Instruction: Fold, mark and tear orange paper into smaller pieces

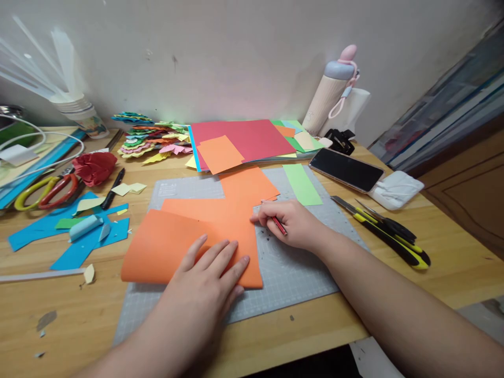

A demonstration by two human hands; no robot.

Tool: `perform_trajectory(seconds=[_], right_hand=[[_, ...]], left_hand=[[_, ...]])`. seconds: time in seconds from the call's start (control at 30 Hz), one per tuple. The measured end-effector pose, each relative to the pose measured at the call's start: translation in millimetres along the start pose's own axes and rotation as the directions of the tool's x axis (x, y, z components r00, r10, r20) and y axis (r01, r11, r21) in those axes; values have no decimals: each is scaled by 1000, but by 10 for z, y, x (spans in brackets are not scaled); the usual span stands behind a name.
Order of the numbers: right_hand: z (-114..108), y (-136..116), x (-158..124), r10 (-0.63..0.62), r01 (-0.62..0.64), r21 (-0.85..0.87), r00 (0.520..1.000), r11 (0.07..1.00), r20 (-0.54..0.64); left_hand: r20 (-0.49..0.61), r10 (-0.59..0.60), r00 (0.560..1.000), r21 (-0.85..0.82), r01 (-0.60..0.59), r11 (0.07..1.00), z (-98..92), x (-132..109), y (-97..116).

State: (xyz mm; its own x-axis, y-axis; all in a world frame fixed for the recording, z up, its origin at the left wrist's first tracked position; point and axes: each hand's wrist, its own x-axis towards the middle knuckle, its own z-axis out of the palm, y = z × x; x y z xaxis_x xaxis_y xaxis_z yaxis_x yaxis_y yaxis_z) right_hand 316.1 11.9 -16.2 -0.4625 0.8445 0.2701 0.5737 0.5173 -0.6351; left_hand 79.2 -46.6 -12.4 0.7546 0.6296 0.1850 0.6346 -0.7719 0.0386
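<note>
At ppr [232, 210] edge: R hand [293, 220]

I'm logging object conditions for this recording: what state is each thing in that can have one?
Orange paper, left part curled over
Left hand, spread on the paper
Red pen-like tool, gripped, tip hidden
Right hand, closed round that tool
Phone, screen dark
Bottle, lid on
Red paper ball, crumpled
Cups, stacked, holding white strips
Utility knife, lying down, blade unclear
</note>
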Motion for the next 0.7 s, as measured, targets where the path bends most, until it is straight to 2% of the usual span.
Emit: perform_trajectory(seconds=[0.1, 0.2, 0.3, 0.57, 0.7], right_hand=[[-20, -17, 10, -4, 3, -20, 996, 1000, -89], [-29, -13, 19, -79, 68, -96, 990, 993, -116], [-24, 2, 17, -121, 110, -134, 989, 985, -79], [6, 13, 6, -26, 28, -67, 999, 997, 36], [7, 18, 11, 8, -6, -61, 999, 998, 38]], left_hand=[[-5, -14, 1000, -15, 14, 1000, 2, -1, 6], [-1, -18, 1000, -30, 18, 999, 3, -3, 6], [5, -5, 1000, -22, 6, 1000, 1, -2, 0], [10, -9, 1000, -3, 9, 1000, 3, 3, 3], [19, -3, 1000, -41, 3, 999, -12, 12, 10]])
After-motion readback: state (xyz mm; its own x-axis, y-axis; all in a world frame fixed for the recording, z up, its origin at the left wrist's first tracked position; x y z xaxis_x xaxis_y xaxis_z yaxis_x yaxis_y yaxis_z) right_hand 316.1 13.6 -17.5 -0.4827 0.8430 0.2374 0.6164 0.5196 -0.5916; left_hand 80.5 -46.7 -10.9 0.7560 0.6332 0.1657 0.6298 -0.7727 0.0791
